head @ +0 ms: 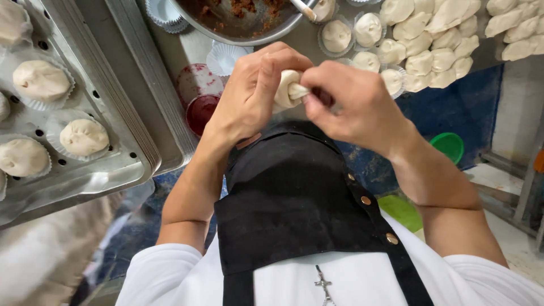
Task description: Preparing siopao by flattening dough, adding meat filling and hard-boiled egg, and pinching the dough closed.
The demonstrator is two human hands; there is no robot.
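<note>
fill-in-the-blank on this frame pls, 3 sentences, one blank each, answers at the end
1. The left hand and right hand both pinch a piece of ____ between them.
2. The perforated metal tray holds shaped buns, each sitting in a white ____ liner.
3. The metal bowl at the top holds a reddish-____ filling.

Missing words: dough; paper; brown
</note>
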